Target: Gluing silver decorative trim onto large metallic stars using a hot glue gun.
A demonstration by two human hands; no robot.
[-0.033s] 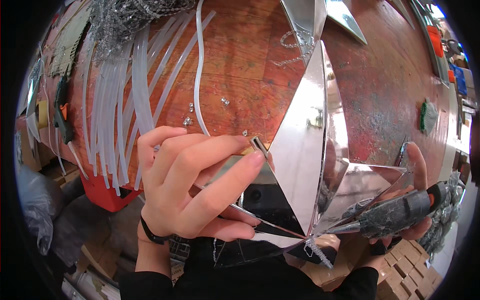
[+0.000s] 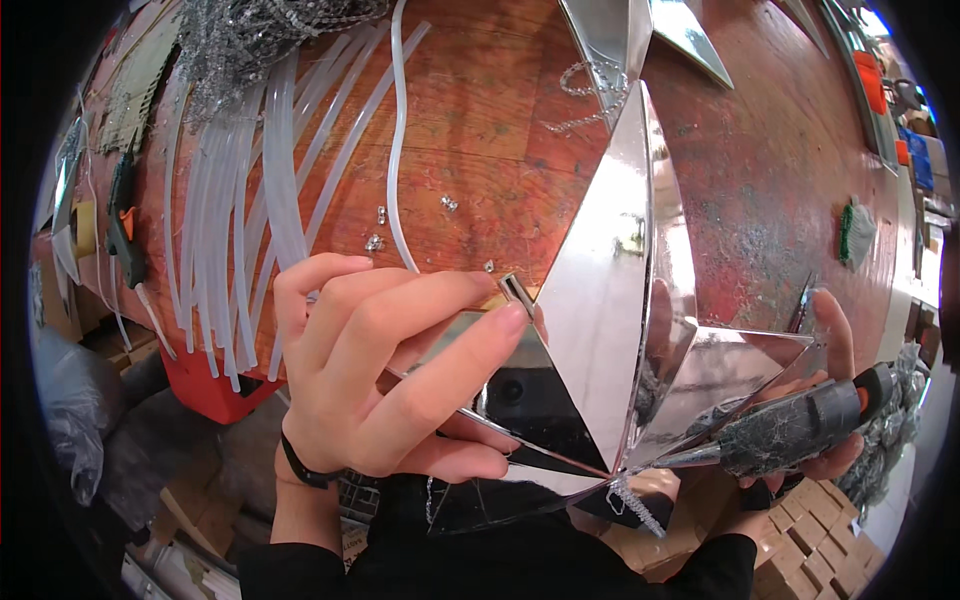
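A large mirrored silver star (image 2: 600, 300) with folded, pointed arms stands before me, one long point aimed away over the table. My left hand (image 2: 390, 370) is closed at its left side, with thumb and index fingertip pinching a small shiny silver piece (image 2: 516, 292). Its other fingers curl by the star's lower left arm. In my right hand (image 2: 835, 400), partly hidden, is a dark glue gun (image 2: 790, 430) strung with glue threads. Its nozzle reaches to the star's centre, where a short beaded silver strand (image 2: 638, 508) hangs.
Translucent glue sticks (image 2: 215, 230) lie in a fan on the left of the red-brown table (image 2: 480, 130). Tangled silver bead strands (image 2: 265, 40) are heaped behind them. Small clear beads (image 2: 375, 242) are scattered near my left hand. Another mirrored piece (image 2: 690, 40) lies at the far side.
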